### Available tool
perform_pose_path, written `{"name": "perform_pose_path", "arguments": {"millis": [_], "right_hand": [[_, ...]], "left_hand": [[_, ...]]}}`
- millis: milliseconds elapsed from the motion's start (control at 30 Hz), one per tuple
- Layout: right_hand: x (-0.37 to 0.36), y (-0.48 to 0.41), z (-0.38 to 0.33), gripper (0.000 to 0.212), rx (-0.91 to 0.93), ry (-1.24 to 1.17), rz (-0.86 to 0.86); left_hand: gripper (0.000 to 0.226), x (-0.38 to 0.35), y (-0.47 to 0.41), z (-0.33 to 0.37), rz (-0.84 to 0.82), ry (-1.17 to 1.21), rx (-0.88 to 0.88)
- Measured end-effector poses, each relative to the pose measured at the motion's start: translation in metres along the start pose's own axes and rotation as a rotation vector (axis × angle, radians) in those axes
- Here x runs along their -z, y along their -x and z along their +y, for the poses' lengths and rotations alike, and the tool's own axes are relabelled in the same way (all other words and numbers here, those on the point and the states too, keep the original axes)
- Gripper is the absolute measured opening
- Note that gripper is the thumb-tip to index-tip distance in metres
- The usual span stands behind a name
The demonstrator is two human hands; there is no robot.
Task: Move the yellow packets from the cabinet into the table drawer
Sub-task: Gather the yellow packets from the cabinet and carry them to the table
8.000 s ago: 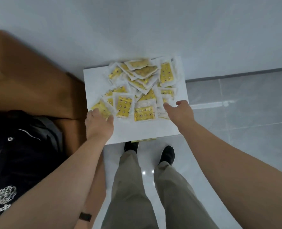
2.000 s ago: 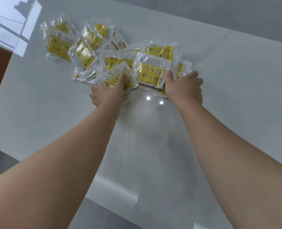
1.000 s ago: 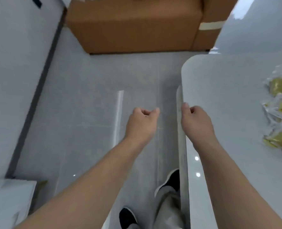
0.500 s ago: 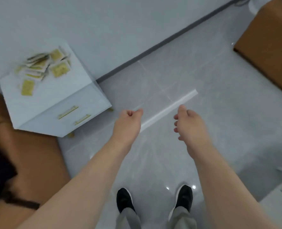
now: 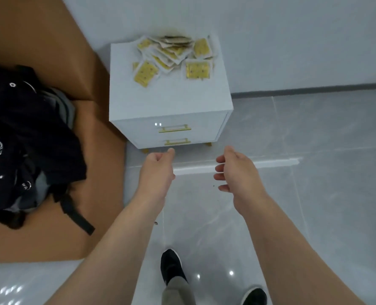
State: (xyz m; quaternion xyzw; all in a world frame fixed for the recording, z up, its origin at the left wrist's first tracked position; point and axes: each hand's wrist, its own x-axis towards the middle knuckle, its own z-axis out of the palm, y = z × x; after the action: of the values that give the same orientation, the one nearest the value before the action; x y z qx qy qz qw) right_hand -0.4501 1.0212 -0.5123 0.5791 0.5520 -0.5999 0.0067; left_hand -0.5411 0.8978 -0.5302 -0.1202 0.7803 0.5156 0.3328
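A small white cabinet with two gold-handled drawers stands against the wall ahead. Several yellow packets lie in a loose pile on the far part of its top. My left hand hangs in front of the cabinet's lower drawer, fingers loosely curled, holding nothing. My right hand floats to the right of it over the floor, fingers relaxed and empty. Both hands are short of the cabinet and below the packets. The table and its drawer are out of view.
A large brown cardboard box stands left of the cabinet, with a black backpack lying on it. Grey tiled floor spreads to the right. My black shoes are at the bottom.
I left the packets on the table two seconds ago and turned round; the cabinet has come from the far left to straight ahead and nearer. Both hands stay empty.
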Motion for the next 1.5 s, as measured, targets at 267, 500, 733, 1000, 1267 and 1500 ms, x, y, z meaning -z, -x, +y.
{"name": "perform_pose_path", "arguments": {"millis": [267, 500, 733, 1000, 1267, 1500], "right_hand": [[-0.058, -0.030, -0.062, 0.040, -0.065, 0.019, -0.028], [-0.064, -0.125, -0.128, 0.037, -0.076, 0.011, -0.027], [-0.073, -0.243, -0.188, 0.033, -0.209, -0.107, -0.023], [-0.099, -0.319, -0.222, 0.059, -0.645, -0.471, 0.024], [-0.124, -0.356, -0.241, 0.085, -0.611, -0.376, 0.143], [-0.128, -0.374, -0.250, 0.097, -0.586, -0.043, 0.261]], "left_hand": [[0.027, 0.039, -0.070, 0.040, 0.034, -0.015, -0.003], [0.027, -0.005, -0.158, 0.110, -0.020, -0.085, 0.036], [0.039, -0.048, -0.279, 0.154, 0.118, -0.156, 0.218], [0.068, -0.050, -0.344, 0.199, 0.296, 0.231, 0.594], [0.094, -0.050, -0.386, 0.217, 0.471, 0.070, 0.586], [0.097, -0.037, -0.395, 0.202, 0.334, -0.282, 0.367]]}}
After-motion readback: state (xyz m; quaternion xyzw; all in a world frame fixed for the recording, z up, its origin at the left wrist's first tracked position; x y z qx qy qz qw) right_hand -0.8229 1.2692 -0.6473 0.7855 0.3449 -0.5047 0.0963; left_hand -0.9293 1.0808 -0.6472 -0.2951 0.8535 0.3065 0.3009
